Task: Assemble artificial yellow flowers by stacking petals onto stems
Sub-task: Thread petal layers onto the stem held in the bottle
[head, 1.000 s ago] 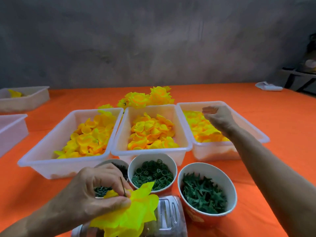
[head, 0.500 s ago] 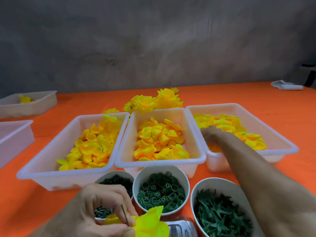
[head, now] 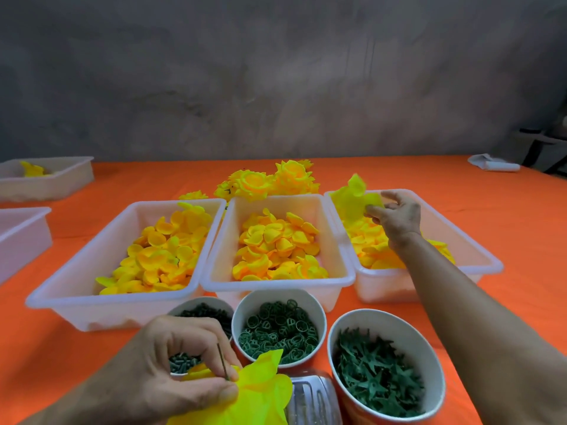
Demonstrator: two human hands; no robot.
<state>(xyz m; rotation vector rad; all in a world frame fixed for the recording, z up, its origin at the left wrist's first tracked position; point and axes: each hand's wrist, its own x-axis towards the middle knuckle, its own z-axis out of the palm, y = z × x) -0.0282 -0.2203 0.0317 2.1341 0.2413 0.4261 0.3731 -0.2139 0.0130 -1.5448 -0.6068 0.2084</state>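
Now both hands pinch yellow petal pieces over the orange table.
Right hand (head: pixel 395 217) lifts 1 petal layer (head: pixel 352 199) above the rightmost tray (head: pixel 478 256); left hand (head: pixel 171 366), nearer the body beside 3 cups, pinches a thin stem (head: pixel 222 365) threaded through stacked petals (head: pixel 254 394).

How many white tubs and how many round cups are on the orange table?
White tubs: 5
Round cups: 3
Total: 8
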